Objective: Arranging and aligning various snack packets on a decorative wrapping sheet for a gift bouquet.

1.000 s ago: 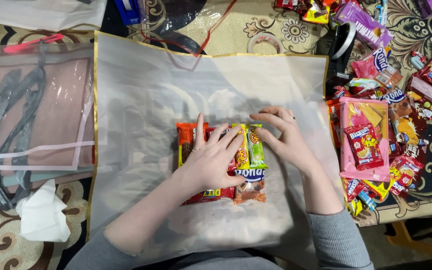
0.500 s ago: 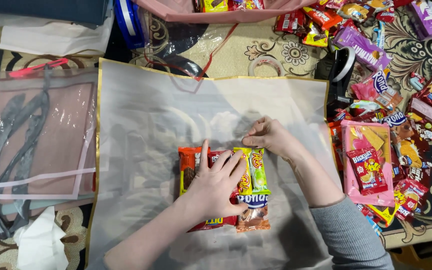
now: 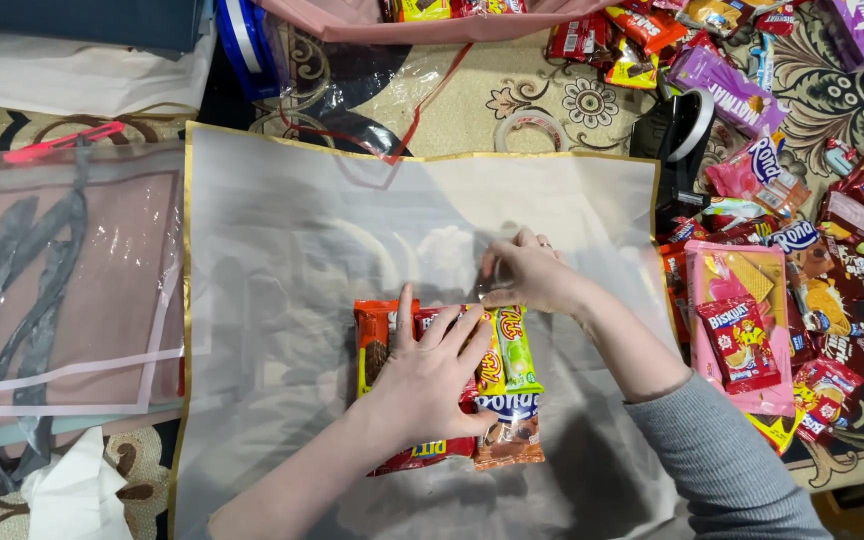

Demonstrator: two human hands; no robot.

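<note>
Centre frame: left hand (image 3: 430,375), fingers spread flat, presses a stack of colourful crinkly snack packets (image 3: 472,390) on a large translucent white wrapping sheet with gold edge (image 3: 282,250). Right hand (image 3: 527,275), fingers pinched narrow, holds something small and clear at the packets' top edge. Packets look light, slippery, crushable; best held flat from above.

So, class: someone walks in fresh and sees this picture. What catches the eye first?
A bundle of snack packets at the middle of a translucent sheet, pressed flat by the left hand, while the right hand pinches something clear at its top edge. A bright heap of sweets crowds the right side.
</note>
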